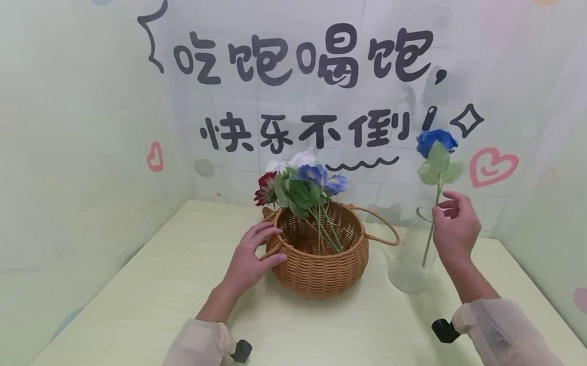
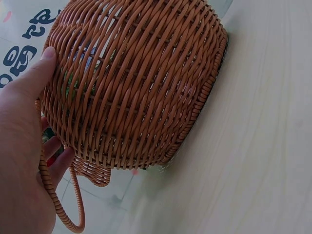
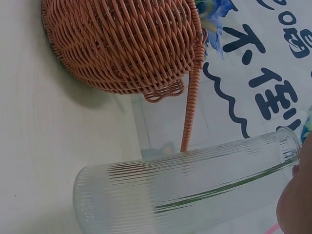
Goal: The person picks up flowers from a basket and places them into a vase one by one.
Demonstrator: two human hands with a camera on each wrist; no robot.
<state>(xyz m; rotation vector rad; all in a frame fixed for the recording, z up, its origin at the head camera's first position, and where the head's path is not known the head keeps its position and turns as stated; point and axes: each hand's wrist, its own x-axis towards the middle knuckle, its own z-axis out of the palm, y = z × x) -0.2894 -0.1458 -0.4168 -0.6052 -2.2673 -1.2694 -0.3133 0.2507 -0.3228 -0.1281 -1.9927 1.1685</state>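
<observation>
My right hand (image 1: 457, 226) pinches the stem of a blue artificial rose (image 1: 437, 142) just above the mouth of a clear ribbed glass vase (image 1: 406, 272). The lower stem (image 3: 219, 190) hangs inside the vase, its end above the vase's bottom. On the left, my left hand (image 1: 251, 259) grips the side of a brown wicker basket (image 1: 317, 274), its thumb on the wall and the other fingers at the rim by the handle loop (image 2: 53, 195). Blue-violet flowers (image 1: 315, 176), a dark red flower (image 1: 265, 189) and white flowers (image 1: 300, 159) lean in the basket.
The basket's other handle (image 1: 380, 227) sticks out towards the vase. Both stand on a pale tabletop (image 1: 312, 345), near a printed back wall (image 1: 296, 11) with lettering. Side walls enclose the table left and right.
</observation>
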